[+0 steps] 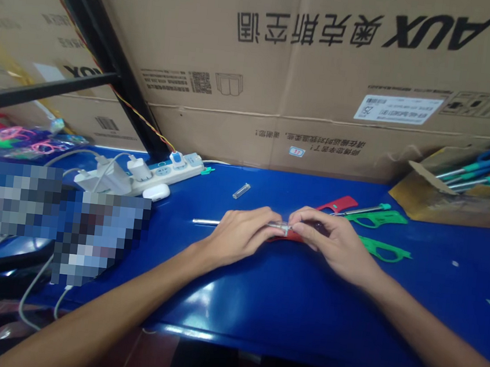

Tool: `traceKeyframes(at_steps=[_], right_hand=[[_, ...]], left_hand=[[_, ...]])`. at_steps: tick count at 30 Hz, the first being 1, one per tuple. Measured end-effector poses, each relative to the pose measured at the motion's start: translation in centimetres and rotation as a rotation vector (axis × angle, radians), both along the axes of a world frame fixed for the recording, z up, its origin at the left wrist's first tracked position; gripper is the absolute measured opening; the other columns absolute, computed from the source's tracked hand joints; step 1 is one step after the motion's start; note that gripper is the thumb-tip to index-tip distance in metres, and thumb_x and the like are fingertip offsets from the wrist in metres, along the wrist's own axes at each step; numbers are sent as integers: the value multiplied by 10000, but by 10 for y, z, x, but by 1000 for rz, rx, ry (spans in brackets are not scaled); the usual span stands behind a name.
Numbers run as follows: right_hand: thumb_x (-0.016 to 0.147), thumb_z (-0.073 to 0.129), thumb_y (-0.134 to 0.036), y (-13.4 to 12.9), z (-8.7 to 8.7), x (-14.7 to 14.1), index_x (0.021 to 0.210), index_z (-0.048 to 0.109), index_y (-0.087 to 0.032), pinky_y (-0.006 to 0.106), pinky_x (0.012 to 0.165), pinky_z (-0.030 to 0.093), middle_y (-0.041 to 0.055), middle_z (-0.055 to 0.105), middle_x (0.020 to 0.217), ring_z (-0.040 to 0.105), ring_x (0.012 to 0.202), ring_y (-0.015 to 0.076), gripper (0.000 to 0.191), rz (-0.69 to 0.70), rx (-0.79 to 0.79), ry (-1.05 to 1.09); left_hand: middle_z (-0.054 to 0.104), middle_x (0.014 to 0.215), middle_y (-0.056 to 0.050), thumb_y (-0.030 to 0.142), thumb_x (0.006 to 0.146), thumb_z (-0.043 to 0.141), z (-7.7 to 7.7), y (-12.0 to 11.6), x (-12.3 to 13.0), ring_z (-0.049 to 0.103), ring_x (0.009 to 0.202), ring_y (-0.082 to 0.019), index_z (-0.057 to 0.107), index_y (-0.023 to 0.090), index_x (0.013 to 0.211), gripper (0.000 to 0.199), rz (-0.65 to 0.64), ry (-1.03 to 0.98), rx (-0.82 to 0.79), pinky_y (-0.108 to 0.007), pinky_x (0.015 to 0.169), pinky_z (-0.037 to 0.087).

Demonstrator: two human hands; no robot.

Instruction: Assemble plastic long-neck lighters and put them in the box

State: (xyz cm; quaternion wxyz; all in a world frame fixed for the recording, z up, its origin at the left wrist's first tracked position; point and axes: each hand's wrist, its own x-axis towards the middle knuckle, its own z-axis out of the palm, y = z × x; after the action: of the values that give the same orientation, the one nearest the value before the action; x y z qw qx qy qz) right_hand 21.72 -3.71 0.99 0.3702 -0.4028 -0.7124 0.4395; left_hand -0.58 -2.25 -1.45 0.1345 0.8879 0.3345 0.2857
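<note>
In the head view my left hand [244,233] closes around a long-necked lighter with a metal tube [205,222], which sticks out to the left. My right hand [333,242] pinches a clear part at the other end, its fingertips almost meeting the left ones. A red piece [282,237] shows beneath the fingers; whether it is joined to the tube is hidden. Behind my right hand lie a red lighter handle [341,204] and a green-handled lighter [379,218]. Another green handle [387,250] lies just right of that hand. Beyond my left hand is a small clear plastic piece [241,191].
A cardboard box [457,204] of lighters stands at the right. To the left are a power strip [171,171] with chargers, a white earphone case [156,192] and cables. Large cartons [259,91] wall off the back of the blue table [259,296].
</note>
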Motion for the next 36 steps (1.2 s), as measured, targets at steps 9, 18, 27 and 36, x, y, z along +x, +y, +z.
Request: traceKeyframes(at_steps=[9,18,27,36], right_hand=[[915,628,-484,-5,7,-1,868,667,-213,244,472,295,-22,520,672,392,539,92,277,3,-75,-50],[906,659,-461,5,1,6,1118,671,-247,269,564,414,23,666,990,495,622,103,302,-107,61,-17],[929,660,-324,6,-20,-12,1038,727,-277,352,863,496,24,644,1045,620,964,173,137,-52,321,29],[900,677,-423,5,-18,-10,1026,684,-220,251,472,408,-22,669,736,502,479,93,239,-85,110,34]], left_hand=[[701,967,-35,396,1071,399,0,2,-1,665,821,-133,638,191,1125,320,-65,-8,73,-233,674,479],[646,1227,-83,285,1062,427,-1,2,1,594,1109,-194,606,210,1306,311,14,-222,199,-378,989,473],[349,1592,-66,294,1070,388,-12,2,15,410,1397,-247,492,305,1460,404,34,-274,112,-490,1135,383],[297,1620,-36,404,1067,364,-9,5,16,240,1485,-280,525,295,1434,415,232,-54,93,-550,1215,233]])
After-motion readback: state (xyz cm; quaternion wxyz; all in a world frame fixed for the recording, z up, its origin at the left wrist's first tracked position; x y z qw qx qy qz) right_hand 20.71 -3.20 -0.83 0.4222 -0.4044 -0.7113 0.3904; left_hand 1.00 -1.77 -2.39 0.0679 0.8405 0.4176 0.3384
